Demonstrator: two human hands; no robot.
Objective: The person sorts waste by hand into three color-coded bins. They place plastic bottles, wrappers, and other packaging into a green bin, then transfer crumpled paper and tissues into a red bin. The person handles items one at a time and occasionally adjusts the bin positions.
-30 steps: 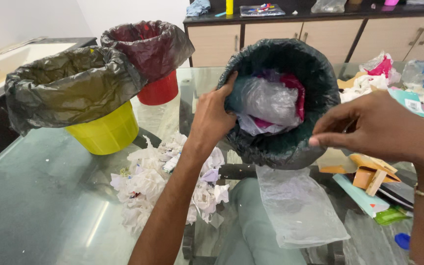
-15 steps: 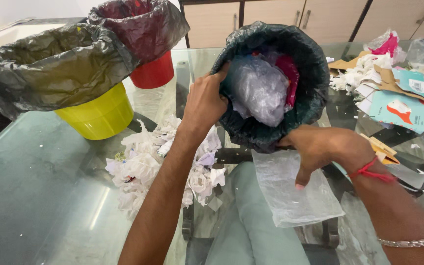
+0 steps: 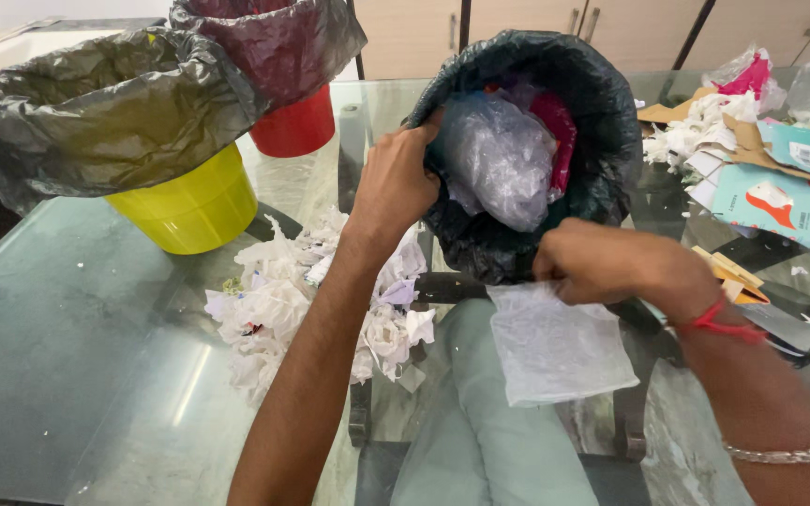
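Note:
My left hand (image 3: 394,183) grips the near-left rim of a bin lined with a dark green bag (image 3: 602,112), tilted toward me; clear and pink plastic (image 3: 503,155) fills it. Just below that bin's rim, my right hand (image 3: 602,265) pinches the top edge of a clear plastic bag (image 3: 555,345) and lifts it off the glass table (image 3: 77,347). A red thread and a metal bracelet circle my right wrist.
A yellow bin with a grey-black liner (image 3: 124,112) and a red bin with a dark liner (image 3: 278,52) stand at the left. Crumpled white paper (image 3: 283,305) lies by my left forearm. Cardboard, cartons and wrappers (image 3: 752,169) litter the right side. Cabinets run behind.
My right hand came down from mid-air to the clear plastic bag on the table, closed on its top edge and raised it. My left hand kept hold of the bin rim.

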